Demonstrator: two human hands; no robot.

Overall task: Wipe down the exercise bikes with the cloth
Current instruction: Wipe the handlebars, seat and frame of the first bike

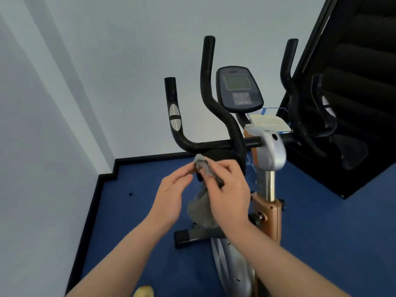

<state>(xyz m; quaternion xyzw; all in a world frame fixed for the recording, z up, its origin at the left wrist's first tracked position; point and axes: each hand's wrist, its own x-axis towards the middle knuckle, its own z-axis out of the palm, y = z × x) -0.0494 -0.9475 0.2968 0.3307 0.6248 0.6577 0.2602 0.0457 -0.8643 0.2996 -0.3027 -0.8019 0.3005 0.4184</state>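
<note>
An exercise bike [267,151] with black handlebars [214,144], a grey console [239,88] and a copper-coloured post stands in front of me. I hold a grey cloth [201,207] just below the handlebar crossbar. My right hand [229,191] grips the cloth's upper part, fingers curled round it. My left hand [171,194] is beside it, fingertips pinching the cloth's top edge. The rest of the cloth hangs down between my hands.
A white wall with black skirting runs along the left and back. Blue carpet [132,221] covers the floor. A large black machine [353,93] stands at the right. The bike's front foot bar [192,234] lies below my hands. A white box [267,122] sits behind the post.
</note>
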